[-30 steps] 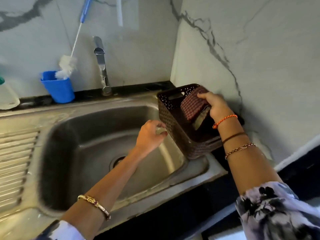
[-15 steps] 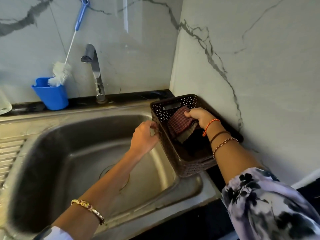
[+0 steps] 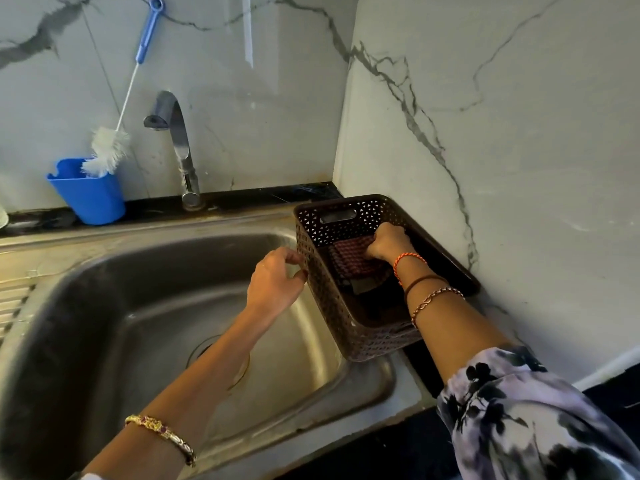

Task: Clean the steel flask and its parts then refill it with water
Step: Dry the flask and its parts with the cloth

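Observation:
No steel flask or flask part shows in the head view. A brown perforated plastic basket [image 3: 363, 337] stands on the sink's right ledge in the wall corner. My right hand [image 3: 388, 242] reaches down inside it and grips a red checked cloth [image 3: 349, 259] low in the basket. A dark flat item [image 3: 367, 287] lies partly under the cloth; I cannot tell what it is. My left hand [image 3: 273, 282] hovers over the sink bowl, its fingertips pinching the basket's left rim.
The steel sink [image 3: 138, 306] has a drain at its bottom and a ribbed drainboard on the left. A tap [image 3: 180, 147] rises behind it. A blue cup [image 3: 90, 195] at the back left holds a bottle brush [image 3: 107, 147]. Marble walls close the back and right.
My right hand has pushed the checked cloth from the basket's top down toward its bottom. The basket, tilted earlier, now sits level. My left hand has stayed at the basket's left rim.

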